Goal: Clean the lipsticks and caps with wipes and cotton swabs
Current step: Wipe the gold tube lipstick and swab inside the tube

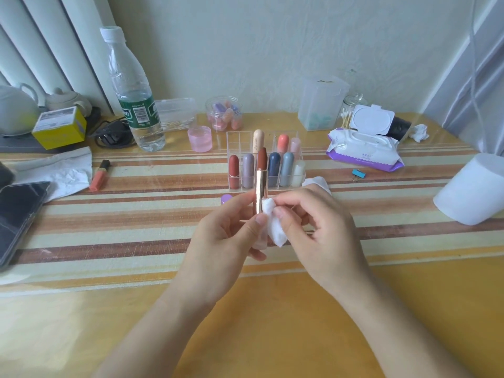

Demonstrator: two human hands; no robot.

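My left hand [226, 236] holds an uncapped lipstick [261, 181] upright by its lower part; its gold tube and brownish-red bullet stand above my fingers. My right hand [319, 222] pinches a white wipe [274, 225] against the tube's right side. Behind them a clear acrylic organizer [234, 139] holds several capped lipsticks in red, mauve, navy, grey-blue, coral and cream. A purple cap [226, 199] lies just left of my hands. An open pack of wet wipes [364, 148] sits at the right, with a jar of cotton swabs [350, 110] behind it.
A water bottle [133, 96], pink jar [200, 138] and jar of small capsules [224, 113] stand at the back. An orange lipstick [100, 175], tissue [64, 170] and phone [19, 216] lie left. A paper roll [473, 189] and blue clip [358, 174] sit right.
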